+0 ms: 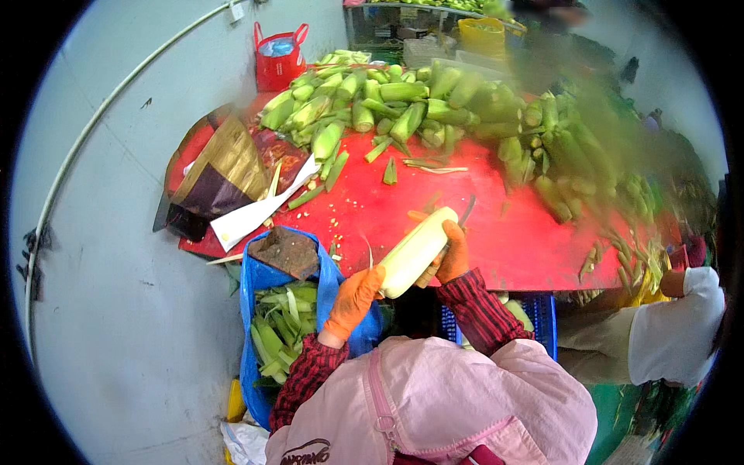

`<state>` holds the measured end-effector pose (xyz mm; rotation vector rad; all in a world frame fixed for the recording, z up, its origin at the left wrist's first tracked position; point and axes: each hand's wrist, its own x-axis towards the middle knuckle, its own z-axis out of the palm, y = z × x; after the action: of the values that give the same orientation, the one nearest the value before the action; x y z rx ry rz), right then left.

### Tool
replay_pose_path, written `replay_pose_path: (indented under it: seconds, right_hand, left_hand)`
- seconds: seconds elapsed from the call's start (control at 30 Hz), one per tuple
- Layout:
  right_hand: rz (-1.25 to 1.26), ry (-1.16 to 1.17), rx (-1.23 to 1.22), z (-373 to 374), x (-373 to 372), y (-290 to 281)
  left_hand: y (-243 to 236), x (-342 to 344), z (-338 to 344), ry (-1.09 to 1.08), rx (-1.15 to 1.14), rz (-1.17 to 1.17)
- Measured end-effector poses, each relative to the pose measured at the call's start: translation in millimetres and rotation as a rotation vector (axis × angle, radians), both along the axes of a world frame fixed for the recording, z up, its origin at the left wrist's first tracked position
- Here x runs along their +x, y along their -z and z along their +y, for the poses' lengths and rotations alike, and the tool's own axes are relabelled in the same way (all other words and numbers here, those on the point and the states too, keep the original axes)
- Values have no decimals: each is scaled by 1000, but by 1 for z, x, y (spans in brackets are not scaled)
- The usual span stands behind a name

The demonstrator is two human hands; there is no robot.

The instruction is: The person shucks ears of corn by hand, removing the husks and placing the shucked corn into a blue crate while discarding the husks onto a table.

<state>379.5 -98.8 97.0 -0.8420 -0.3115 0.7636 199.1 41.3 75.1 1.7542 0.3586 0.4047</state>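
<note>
An ear of corn [418, 252], pale and stripped of its outer green leaves, is held up slantwise above the near edge of the red table. My left hand [355, 298], in an orange glove, is closed at its lower end. Around the upper right side of the ear curls my right hand [454, 254], gloved the same. A narrow dark knife blade [467, 210] sticks up from the right hand; its handle is hidden. Left of my left hand, a blue bag [333, 271] holds green husks [285, 325].
Unhusked corn [403, 91] is piled along the back of the red table [496, 240]. A red bag [280, 62] stands at the far left, and a gold and purple bag [225, 167] nearer. A blue crate [545, 325] is below the table edge. At right sits another person [674, 333].
</note>
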Motion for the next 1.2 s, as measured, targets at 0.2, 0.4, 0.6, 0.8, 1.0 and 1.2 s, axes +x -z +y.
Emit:
replay_pose_path:
  seconds: [0.2,0.4,0.6,0.8,1.0,1.2]
  right_hand:
    - [34,-42,-40,-1,7,18]
    - [47,61,-76,-20,15,36]
    - [138,258,15,-60,25,48]
    - [-217,236,-384,-50,0,5]
    - [-1043,57,-480,-33,-6,6]
    - [-674,-94,-108,-25,-38,-23]
  left_hand:
    - [27,-2,8,-153,723,-144]
    - [11,-4,-9,-34,-552,-160]
    - [-9,-39,37,-435,-555,-457]
    - [27,-33,38,-328,139,-194]
    - [-20,-3,-3,-16,304,-146]
    - [-54,20,-14,109,428,-263]
